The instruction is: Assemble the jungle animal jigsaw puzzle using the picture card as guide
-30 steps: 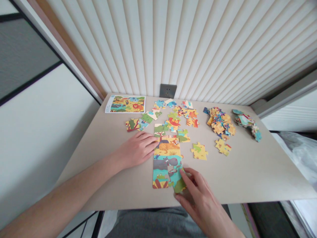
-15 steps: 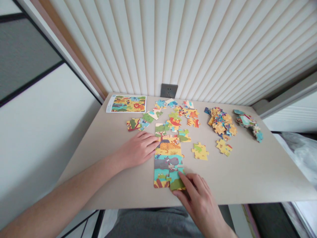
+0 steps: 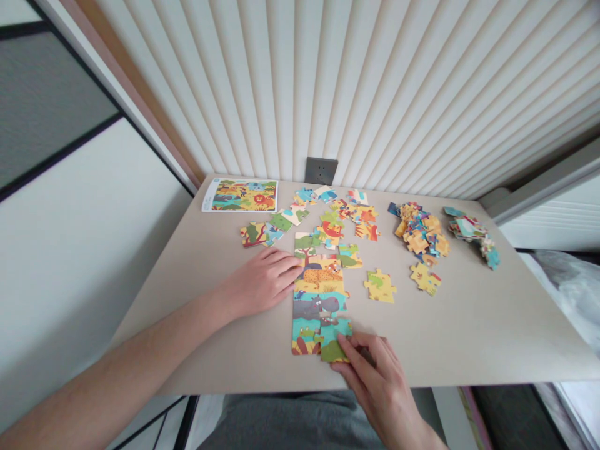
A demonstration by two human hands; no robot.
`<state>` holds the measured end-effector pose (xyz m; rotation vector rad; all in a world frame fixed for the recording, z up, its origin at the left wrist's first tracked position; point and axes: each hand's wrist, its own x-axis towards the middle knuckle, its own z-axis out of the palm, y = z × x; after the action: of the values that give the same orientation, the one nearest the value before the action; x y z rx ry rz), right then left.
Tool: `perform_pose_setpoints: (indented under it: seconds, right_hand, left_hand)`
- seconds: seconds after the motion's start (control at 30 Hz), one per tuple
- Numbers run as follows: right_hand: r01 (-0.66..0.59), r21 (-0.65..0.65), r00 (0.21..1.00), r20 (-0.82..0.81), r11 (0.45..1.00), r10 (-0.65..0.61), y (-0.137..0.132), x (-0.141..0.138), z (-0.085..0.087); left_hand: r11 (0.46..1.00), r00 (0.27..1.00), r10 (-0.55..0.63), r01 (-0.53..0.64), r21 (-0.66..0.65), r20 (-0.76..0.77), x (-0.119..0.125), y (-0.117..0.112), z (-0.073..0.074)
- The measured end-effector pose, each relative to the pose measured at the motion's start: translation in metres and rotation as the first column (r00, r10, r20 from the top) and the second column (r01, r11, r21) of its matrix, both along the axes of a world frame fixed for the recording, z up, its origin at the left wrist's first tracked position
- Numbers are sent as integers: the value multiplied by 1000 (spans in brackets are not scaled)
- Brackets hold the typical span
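Observation:
A partly joined jigsaw puzzle (image 3: 306,307), with a hippo and a leopard on it, lies in a tall strip before me. My left hand (image 3: 263,281) rests flat, fingers stretched out, their tips at the strip's left edge. At the lower right corner, my right hand (image 3: 382,378) pinches a teal and green puzzle piece (image 3: 332,347) by its right side. That piece sits against the crocodile piece (image 3: 305,331) and slightly over the strip, a little askew. A green and blue piece (image 3: 349,255) touches the strip's upper right.
A picture card (image 3: 244,195) lies at the table's back left. Loose pieces (image 3: 284,220) spread behind the strip. Two heaps stand right: a yellowish pile (image 3: 419,231) and a smaller pile (image 3: 471,230). Single yellow pieces (image 3: 380,286) lie between. A wall socket (image 3: 321,170) is behind the table.
My right thumb and finger have slid slightly down and right on the teal and green piece, showing more of it. The left hand stays in place.

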<state>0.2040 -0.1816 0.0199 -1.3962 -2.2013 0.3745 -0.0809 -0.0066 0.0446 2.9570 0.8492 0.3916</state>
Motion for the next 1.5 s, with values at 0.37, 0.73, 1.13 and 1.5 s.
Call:
perform_pose_setpoints:
  seconds: [0.37, 0.73, 1.13, 1.5]
  right_hand:
    - [49, -16, 995, 86, 999, -47, 11, -6, 12]
    - [43, -21, 986, 164, 999, -39, 13, -8, 16]
    - [-81, 5, 976, 204, 997, 78, 18, -10, 23]
    - [95, 169, 975, 185, 981, -126, 43, 71, 9]
  left_hand:
    - [1000, 1000, -4, 4, 4, 15, 0, 0, 1]
    - [952, 951, -300, 304, -45, 71, 8, -21, 15]
    - [918, 931, -358, 366, -152, 79, 22, -42, 14]
    - [983, 987, 157, -160, -92, -42, 14, -102, 10]
